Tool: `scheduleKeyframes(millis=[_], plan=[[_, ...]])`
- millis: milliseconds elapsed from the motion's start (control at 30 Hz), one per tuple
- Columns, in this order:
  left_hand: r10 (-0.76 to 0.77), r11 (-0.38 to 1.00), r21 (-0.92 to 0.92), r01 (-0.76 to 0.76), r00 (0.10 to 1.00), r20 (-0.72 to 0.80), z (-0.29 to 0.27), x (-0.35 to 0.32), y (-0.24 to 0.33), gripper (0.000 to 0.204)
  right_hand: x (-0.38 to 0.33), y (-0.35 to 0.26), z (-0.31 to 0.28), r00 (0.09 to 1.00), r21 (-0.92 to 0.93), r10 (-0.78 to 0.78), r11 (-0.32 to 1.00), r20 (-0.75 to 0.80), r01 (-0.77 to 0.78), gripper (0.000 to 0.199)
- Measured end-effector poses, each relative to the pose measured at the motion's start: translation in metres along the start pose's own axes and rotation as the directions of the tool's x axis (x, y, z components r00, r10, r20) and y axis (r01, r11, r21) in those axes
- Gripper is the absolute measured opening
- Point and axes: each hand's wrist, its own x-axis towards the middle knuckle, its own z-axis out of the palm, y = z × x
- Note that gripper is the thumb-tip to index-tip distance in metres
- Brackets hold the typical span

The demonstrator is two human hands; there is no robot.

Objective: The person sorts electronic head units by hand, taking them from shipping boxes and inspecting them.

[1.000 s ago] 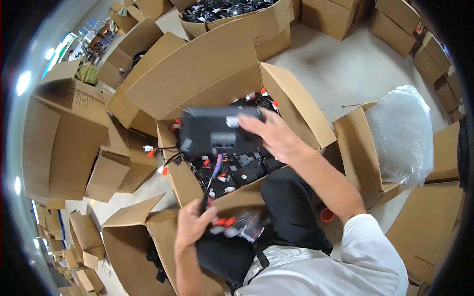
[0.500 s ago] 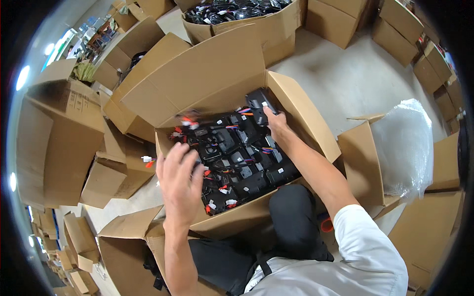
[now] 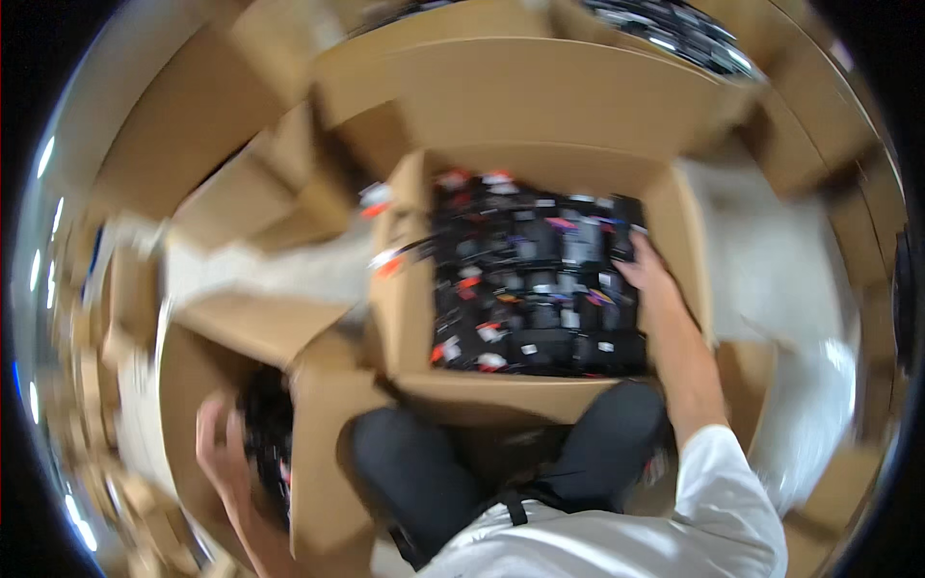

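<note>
A cardboard box [image 3: 540, 389] in front of me holds rows of black plastic units with cables and red and white connectors [image 3: 544, 349]. At its far right corner my right hand [image 3: 644, 267] is closed on one black plastic unit [image 3: 627, 214], the thumb lying over it. To my lower left, my left hand [image 3: 222, 441] is inside a second open box [image 3: 183, 385], beside a heap of black parts with cables [image 3: 270, 414]. Motion smears its curled fingers, and I cannot tell whether they touch anything.
Cables with white and red connectors [image 3: 385, 260] hang over the main box's left wall. Another box with black bagged items [image 3: 674, 34] stands beyond the far flap. Clear plastic wrap [image 3: 814, 414] bulges from a box at the right. More cartons [image 3: 202, 125] stand at the left.
My left hand has moved from above the main box's left side down into the lower left box. My right hand stays on the black unit. The view has turned leftward.
</note>
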Motion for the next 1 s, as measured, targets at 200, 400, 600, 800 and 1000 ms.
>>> scheduleKeyframes(millis=[200, 400, 600, 800, 1000], plan=[[-0.199, 0.974, -0.108, 0.197, 0.98, -0.005, -0.025, -0.026, -0.092, 0.025, 0.007, -0.028, -0.047, 0.845, 0.767, 0.53, 0.572, -0.076, -0.289, 0.054], [-0.35, 0.911, -0.088, 0.402, 0.87, 0.349, -0.005, -0.069, -0.226, 0.028, -0.046, -0.078, -0.034, 0.777, -0.066, 0.608, 0.779, -0.165, -0.624, 0.072], [-0.241, 0.96, 0.003, 0.281, 0.817, 0.524, 0.103, -0.055, -0.27, 0.029, -0.143, -0.166, 0.039, 0.866, -0.231, 0.493, 0.836, -0.084, -0.498, 0.026], [-0.48, 0.866, -0.006, 0.5, 0.835, 0.267, 0.235, 0.002, -0.233, 0.048, -0.198, -0.189, 0.051, 0.893, -0.386, 0.449, 0.817, -0.038, -0.428, 0.022], [-0.766, 0.532, -0.263, 0.805, 0.59, 0.256, 0.288, 0.056, -0.222, 0.086, -0.198, -0.18, 0.063, 0.913, -0.406, 0.38, 0.818, -0.151, -0.407, 0.023]])
